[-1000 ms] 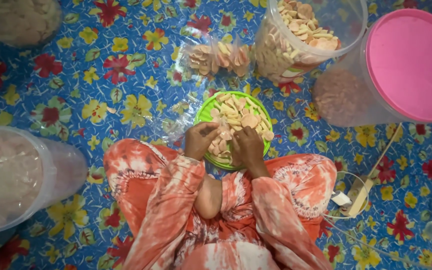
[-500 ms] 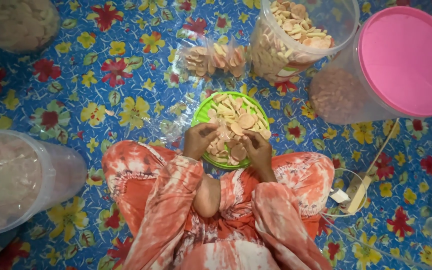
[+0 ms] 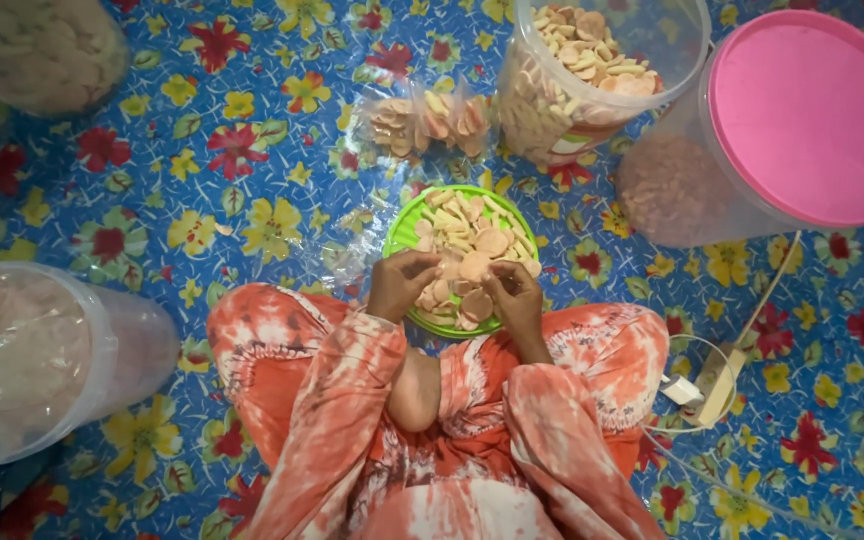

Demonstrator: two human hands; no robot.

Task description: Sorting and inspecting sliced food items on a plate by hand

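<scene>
Sorting through crackers on the green plate, both hands at its near edge. The left hand is curled, fingertips bunched down on the crackers; it seems to pinch a piece, though what sits between the fingers is hidden. The right hand is also curled, fingers closed around a round pale-orange cracker at the plate's near side. The hands are close together, nearly touching, over the same few pieces.

Where things are: the plate sits on the flowered floor cloth, just in front of the person's knees. It is well heaped, mixed round and stick shapes.

Done so far, by my read: one small clear bag lies filled beyond the plate, beside the open tub of crackers. So at least one portion is packed.

Left, by my read: most of it. The open tub is close to full, the plate is loaded, and another crumpled clear bag lies left of the plate, apparently empty. A pink-lidded tub stands closed at far right, and a large clear tub stands at the left, contents unclear. A cord and small plug-like unit lie by the right knee, untouched.
</scene>
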